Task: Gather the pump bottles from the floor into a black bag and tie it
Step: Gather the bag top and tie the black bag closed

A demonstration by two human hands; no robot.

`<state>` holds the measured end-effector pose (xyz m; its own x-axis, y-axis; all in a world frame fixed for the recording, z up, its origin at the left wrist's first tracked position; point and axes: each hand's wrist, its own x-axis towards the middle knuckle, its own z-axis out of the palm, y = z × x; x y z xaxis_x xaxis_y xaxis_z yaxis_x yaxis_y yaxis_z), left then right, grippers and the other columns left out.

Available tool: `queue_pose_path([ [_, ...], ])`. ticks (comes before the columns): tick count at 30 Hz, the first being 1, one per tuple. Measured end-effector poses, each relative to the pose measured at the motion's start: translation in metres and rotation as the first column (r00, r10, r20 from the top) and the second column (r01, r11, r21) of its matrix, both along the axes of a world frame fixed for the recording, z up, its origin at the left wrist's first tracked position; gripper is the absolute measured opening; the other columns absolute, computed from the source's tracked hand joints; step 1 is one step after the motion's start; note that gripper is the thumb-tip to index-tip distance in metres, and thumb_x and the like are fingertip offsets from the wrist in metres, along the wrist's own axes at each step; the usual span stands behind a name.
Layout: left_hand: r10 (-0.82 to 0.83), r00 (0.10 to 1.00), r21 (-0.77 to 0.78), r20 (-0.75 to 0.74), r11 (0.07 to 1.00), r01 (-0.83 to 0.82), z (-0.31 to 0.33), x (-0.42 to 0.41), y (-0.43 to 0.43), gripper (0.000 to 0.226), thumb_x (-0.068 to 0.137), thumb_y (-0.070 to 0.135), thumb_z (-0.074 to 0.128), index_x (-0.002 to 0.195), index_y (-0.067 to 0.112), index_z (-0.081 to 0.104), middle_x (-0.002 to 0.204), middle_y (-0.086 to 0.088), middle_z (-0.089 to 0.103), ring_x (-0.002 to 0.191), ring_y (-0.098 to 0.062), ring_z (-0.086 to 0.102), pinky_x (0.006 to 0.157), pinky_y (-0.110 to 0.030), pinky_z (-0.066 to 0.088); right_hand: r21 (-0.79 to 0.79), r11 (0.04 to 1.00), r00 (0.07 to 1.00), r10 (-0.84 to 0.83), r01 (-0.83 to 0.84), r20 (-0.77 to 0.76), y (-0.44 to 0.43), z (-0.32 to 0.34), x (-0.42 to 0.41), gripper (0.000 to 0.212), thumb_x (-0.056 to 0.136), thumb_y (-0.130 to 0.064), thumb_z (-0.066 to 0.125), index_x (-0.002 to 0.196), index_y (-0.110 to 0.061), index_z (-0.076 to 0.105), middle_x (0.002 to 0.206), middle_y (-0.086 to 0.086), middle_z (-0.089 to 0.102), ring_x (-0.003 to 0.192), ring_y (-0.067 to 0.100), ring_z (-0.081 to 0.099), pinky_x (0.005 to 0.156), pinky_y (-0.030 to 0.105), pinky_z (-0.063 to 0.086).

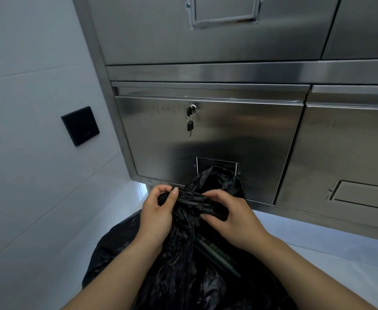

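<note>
Low in the centre of the frame, a black bag (183,265) sits bulging on the floor; left hand (159,211) and right hand (230,218) each close around its twisted neck, which looks thin, soft, slippery, best gripped just below the twist

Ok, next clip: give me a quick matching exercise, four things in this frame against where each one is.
Things:
1. black bag
2. key
3. black wall plate
4. left hand

Places:
A. on the white wall left of the cabinet
B. hanging under the lock on the steel door
C. on the floor before the cabinet
D. gripping the bag's twisted neck

Pairs: 1-C, 2-B, 3-A, 4-D
</note>
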<state>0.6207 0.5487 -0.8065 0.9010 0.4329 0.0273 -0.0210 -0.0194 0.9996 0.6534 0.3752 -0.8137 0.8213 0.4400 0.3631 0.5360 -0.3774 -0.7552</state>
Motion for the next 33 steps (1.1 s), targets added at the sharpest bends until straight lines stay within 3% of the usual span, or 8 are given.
queue_pose_path([
  [6, 0.034, 0.999, -0.028, -0.004, 0.999, -0.034, 0.000, 0.002, 0.005, 0.008, 0.089, 0.028, 0.062, 0.083, 0.023, 0.060, 0.087, -0.003, 0.067, 0.084, -0.019, 0.065, 0.074, -0.029, 0.050, 0.057, 0.998, 0.998, 0.025, -0.028, 0.055, 0.006, 0.009, -0.003, 0.036, 0.081, -0.025, 0.069, 0.114, -0.034, 0.060, 0.107, -0.020, 0.067, 0.103, -0.008, 0.058, 0.090, 0.011, 0.043],
  [13, 0.012, 0.999, 0.006, -0.041, 1.000, -0.012, -0.002, -0.004, 0.001, 0.009, 0.089, 0.029, 0.061, 0.088, 0.019, 0.061, 0.096, -0.009, 0.069, 0.095, -0.027, 0.065, 0.089, -0.043, 0.053, 0.158, 0.987, 0.997, 0.046, -0.035, -0.065, 0.009, 0.010, -0.011, 0.040, 0.071, -0.035, 0.077, 0.108, -0.043, 0.064, 0.104, -0.022, 0.069, 0.101, -0.006, 0.061, 0.089, 0.014, 0.046],
  [17, -0.018, 0.999, -0.001, -0.038, 1.000, 0.018, 0.000, -0.005, 0.002, 0.009, 0.087, 0.030, 0.064, 0.090, 0.022, 0.066, 0.096, -0.003, 0.072, 0.096, -0.023, 0.067, 0.089, -0.041, 0.054, 0.191, 0.981, 0.999, -0.042, 0.046, -0.023, 0.009, 0.010, -0.008, 0.035, 0.071, -0.027, 0.079, 0.099, -0.045, 0.068, 0.097, -0.020, 0.071, 0.095, -0.004, 0.064, 0.086, 0.016, 0.048],
  [20, -0.062, 0.998, 0.021, -0.015, 0.998, 0.063, 0.003, -0.007, 0.005, 0.006, 0.085, 0.031, 0.066, 0.090, 0.034, 0.070, 0.098, 0.006, 0.073, 0.099, -0.015, 0.067, 0.090, -0.036, 0.054, 0.355, 0.918, 0.981, -0.135, 0.177, -0.139, 0.004, 0.008, 0.002, 0.032, 0.073, -0.016, 0.078, 0.089, -0.043, 0.070, 0.091, -0.019, 0.073, 0.090, -0.001, 0.067, 0.082, 0.014, 0.049],
  [23, -0.121, 0.992, 0.041, 0.023, 0.992, 0.120, 0.006, -0.008, 0.008, 0.018, 0.083, 0.035, 0.067, 0.098, 0.046, 0.068, 0.111, 0.006, 0.068, 0.109, -0.013, 0.062, 0.097, -0.038, 0.050, 0.433, 0.868, 0.965, -0.169, 0.242, -0.200, -0.005, 0.008, 0.009, 0.031, 0.074, -0.015, 0.077, 0.090, -0.040, 0.070, 0.090, -0.022, 0.072, 0.090, -0.002, 0.067, 0.076, 0.007, 0.047],
  [26, -0.227, 0.973, 0.021, 0.046, 0.974, 0.226, 0.011, -0.007, 0.010, 0.044, 0.067, 0.053, 0.069, 0.110, 0.050, 0.062, 0.125, 0.000, 0.062, 0.120, -0.019, 0.056, 0.104, -0.043, 0.044, 0.432, 0.873, 0.967, -0.152, 0.229, -0.204, -0.008, 0.006, 0.010, 0.030, 0.075, -0.014, 0.077, 0.092, -0.038, 0.070, 0.093, -0.021, 0.072, 0.093, -0.003, 0.066, 0.079, 0.008, 0.046],
  [29, -0.256, 0.964, -0.027, 0.073, 0.966, 0.259, 0.011, -0.003, 0.010, 0.048, 0.064, 0.051, 0.070, 0.111, 0.046, 0.064, 0.123, 0.002, 0.065, 0.117, -0.017, 0.059, 0.102, -0.042, 0.046, 0.404, 0.891, 0.971, -0.135, 0.206, -0.197, -0.005, 0.005, 0.007, 0.030, 0.075, -0.017, 0.077, 0.094, -0.038, 0.070, 0.095, -0.020, 0.072, 0.096, -0.003, 0.065, 0.082, 0.009, 0.046],
  [33, -0.247, 0.966, -0.082, 0.082, 0.964, 0.253, 0.008, 0.001, 0.011, 0.025, 0.080, 0.031, 0.065, 0.103, 0.037, 0.071, 0.110, 0.002, 0.073, 0.106, -0.017, 0.067, 0.086, -0.030, 0.054, 0.327, 0.925, 0.975, -0.146, 0.196, -0.170, -0.002, 0.005, 0.003, 0.029, 0.075, -0.025, 0.076, 0.097, -0.042, 0.068, 0.100, -0.021, 0.070, 0.101, -0.006, 0.061, 0.087, 0.010, 0.044],
])
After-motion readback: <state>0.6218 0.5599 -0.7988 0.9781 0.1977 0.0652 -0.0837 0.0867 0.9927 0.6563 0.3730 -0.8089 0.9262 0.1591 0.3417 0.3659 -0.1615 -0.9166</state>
